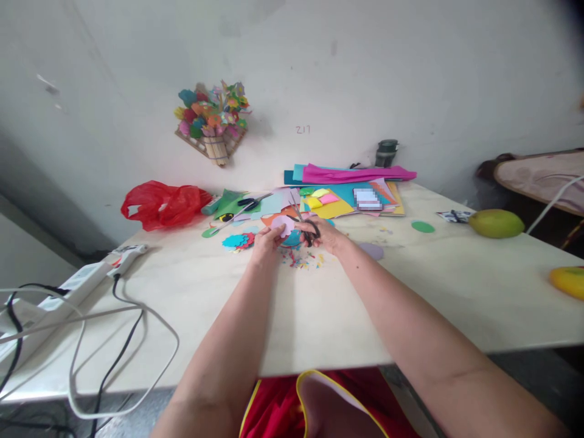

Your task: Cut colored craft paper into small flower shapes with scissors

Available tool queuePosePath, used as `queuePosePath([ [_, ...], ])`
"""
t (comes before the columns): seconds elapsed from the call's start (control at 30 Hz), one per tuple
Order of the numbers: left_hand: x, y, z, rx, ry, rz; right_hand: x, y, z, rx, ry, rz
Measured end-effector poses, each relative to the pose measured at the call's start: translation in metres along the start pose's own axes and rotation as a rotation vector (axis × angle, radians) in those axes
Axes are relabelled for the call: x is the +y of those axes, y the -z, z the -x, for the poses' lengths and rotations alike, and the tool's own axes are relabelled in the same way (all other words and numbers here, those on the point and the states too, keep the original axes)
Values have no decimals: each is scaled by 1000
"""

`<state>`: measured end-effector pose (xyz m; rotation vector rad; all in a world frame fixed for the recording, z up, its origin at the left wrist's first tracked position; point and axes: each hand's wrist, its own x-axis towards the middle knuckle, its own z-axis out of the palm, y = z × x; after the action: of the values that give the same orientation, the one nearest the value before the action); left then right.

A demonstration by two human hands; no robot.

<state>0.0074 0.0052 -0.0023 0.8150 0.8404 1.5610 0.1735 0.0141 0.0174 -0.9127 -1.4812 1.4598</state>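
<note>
At the middle of the table, my left hand pinches a pale purple paper piece. My right hand is wrapped round the black handles of a pair of scissors, whose blades point up and to the left, apart, beside the paper. Blue paper lies under the hands. Small coloured scraps are scattered just in front of them. Left of my left hand sits a stack of scalloped blue paper pieces with red ones beside it.
Behind the hands lie coloured sheets, a phone and other scissors. A red plastic bag, power strip and cables are at left. Green fruit and yellow fruit are at right. Paper flowers hang on the wall.
</note>
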Motion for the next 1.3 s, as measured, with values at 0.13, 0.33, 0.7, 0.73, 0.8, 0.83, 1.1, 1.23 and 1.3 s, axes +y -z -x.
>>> queuePosePath([
  [0.13,2,-2,1,61,9,35,3,2,-2,-70,-53,26],
  [0.33,4,-2,0,91,19,64,3,5,1,-153,-75,85],
  [0.7,4,-2,-1,124,29,55,3,7,3,-234,-64,158],
  [0.73,4,-2,-1,126,29,55,3,6,3,-233,-63,164],
  [0.8,4,-2,-2,132,28,58,3,6,3,-229,-61,168],
  [0.83,3,-1,-2,134,29,60,3,5,4,-227,-60,168],
  [1.1,2,0,-3,124,16,73,5,5,3,-218,-52,183],
  [1.23,1,1,-4,123,15,75,7,6,2,-214,-46,180],
  [1.3,0,1,-4,125,14,78,8,6,1,-214,-43,183],
])
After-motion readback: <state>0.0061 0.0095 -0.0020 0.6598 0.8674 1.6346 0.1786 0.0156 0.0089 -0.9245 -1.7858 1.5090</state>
